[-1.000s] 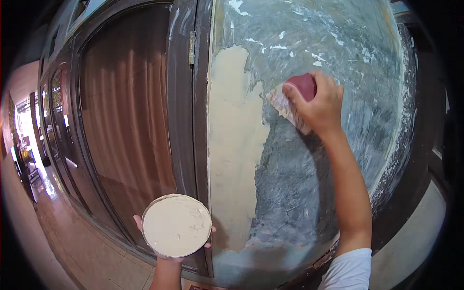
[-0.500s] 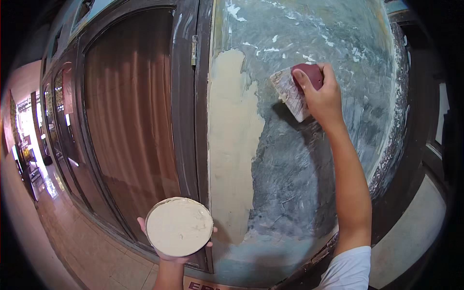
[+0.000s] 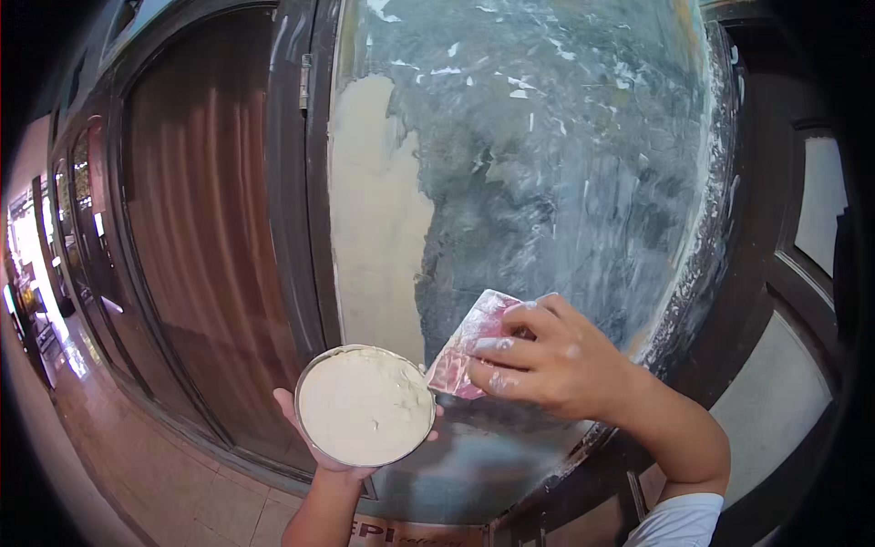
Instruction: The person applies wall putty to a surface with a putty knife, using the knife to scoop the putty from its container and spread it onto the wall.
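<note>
My left hand (image 3: 330, 458) supports a round, shallow container (image 3: 302, 387) from below, with thumb and fingertips showing at its sides. Cream putty (image 3: 360, 410) fills it nearly to the rim, its surface roughened toward the right. In my right hand (image 3: 556, 357) is a putty spreader (image 3: 469, 342) with a wide, whitish-smeared reddish blade; my fingers wrap over its grip and bear white smears. The blade's lower left corner is at the container's right rim; whether they touch I cannot tell. Behind them stands a grey-blue wall (image 3: 538, 182), with a cream putty strip (image 3: 369, 201) down its left side.
A dark wooden frame with a hinge (image 3: 304, 82) borders the wall's left side, beside a glass panel with a brown curtain (image 3: 196, 246). Rough, white-flecked trim edges the right, next to a dark panelled door (image 3: 775, 273). Tiled floor (image 3: 173, 465) runs along the lower left.
My right hand has brought the spreader down and left from the wall to the container's right rim, turning the blade. The view has shifted right, and the container sits slightly higher in it.
</note>
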`<action>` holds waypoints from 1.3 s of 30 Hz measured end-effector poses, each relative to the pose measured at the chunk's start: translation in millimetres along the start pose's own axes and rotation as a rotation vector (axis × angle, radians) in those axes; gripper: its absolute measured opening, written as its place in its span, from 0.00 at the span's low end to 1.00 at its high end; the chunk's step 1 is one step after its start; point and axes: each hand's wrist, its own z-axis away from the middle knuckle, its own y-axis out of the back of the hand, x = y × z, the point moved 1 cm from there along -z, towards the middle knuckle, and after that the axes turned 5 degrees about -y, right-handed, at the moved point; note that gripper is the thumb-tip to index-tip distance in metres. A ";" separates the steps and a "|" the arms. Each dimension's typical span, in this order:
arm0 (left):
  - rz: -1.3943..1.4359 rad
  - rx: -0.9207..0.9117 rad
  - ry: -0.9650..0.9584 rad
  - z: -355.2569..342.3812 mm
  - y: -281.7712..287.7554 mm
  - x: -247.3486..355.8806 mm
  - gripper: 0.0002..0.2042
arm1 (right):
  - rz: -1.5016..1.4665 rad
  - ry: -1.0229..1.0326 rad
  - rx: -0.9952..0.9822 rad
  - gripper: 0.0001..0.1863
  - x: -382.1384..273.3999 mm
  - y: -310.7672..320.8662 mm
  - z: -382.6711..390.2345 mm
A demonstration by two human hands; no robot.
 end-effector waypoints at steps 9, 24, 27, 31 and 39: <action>0.126 0.125 -0.157 -10.9 -22.5 -48.2 0.54 | -0.081 -0.005 -0.066 0.16 -13.3 30.3 47.2; 0.030 0.238 -0.130 -5.1 -31.3 -92.3 0.50 | -0.108 -0.014 -0.081 0.16 -18.7 37.7 74.1; 0.029 0.191 -0.121 -4.6 -30.1 -90.8 0.50 | -0.109 -0.023 -0.037 0.15 -18.5 35.1 72.5; 0.065 0.242 -0.137 -3.6 -22.3 -86.6 0.52 | -0.012 -0.056 -0.018 0.14 -16.9 31.6 64.5; 0.302 -0.011 0.004 -12.7 -16.1 -66.1 0.62 | -0.246 -0.297 0.100 0.17 12.3 -8.4 22.2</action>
